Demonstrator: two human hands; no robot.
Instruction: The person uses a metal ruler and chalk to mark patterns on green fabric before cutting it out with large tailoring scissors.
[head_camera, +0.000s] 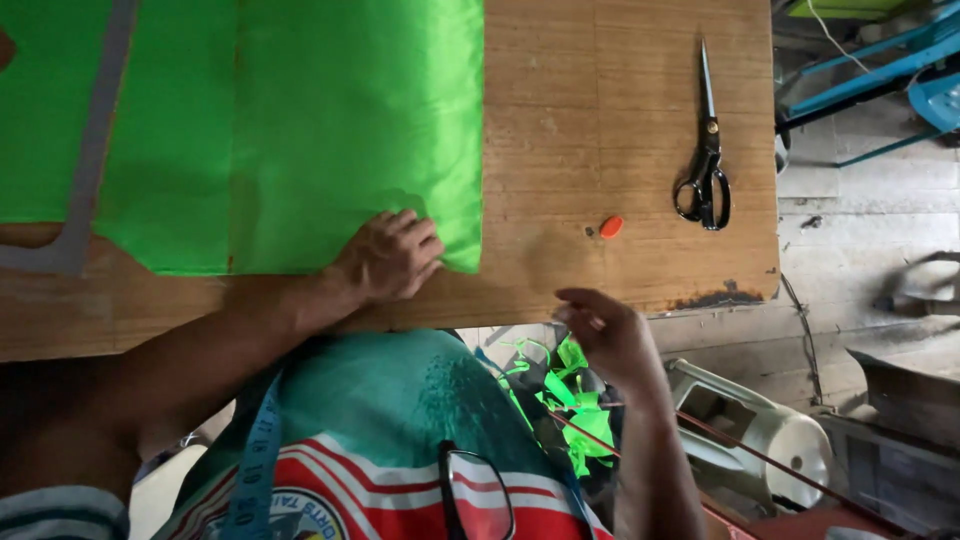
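Currently my left hand (388, 258) is flat on the green cloth (300, 120), knuckles bent, fingertips pinning its near corner to the table (590, 120). Pressing, not gripping; nothing held. My right hand (608, 330) hangs just off the table's near edge, fingers loosely curled, pinching nothing I can make out.

Edges: cloth's right edge runs straight up from the corner, about mid-table. Its near edge sits a little back from the table's near edge, bare wood strip between. A grey strip (92, 150) runs across the cloth at far left.

Open room: right half of the table is mostly bare wood. Scissors (704, 160) lie near the right edge, closed, handles toward me. Small orange bit (611, 227) sits between the scissors and the cloth corner, apart from both. Table's near right corner has a dark chipped patch.

Below the edge: green scraps (560, 400) by my lap, tape measure (250, 450) round my neck, glasses (478, 500) hanging on my shirt. Plank floor to the right, blue frame (880, 70) at top right.
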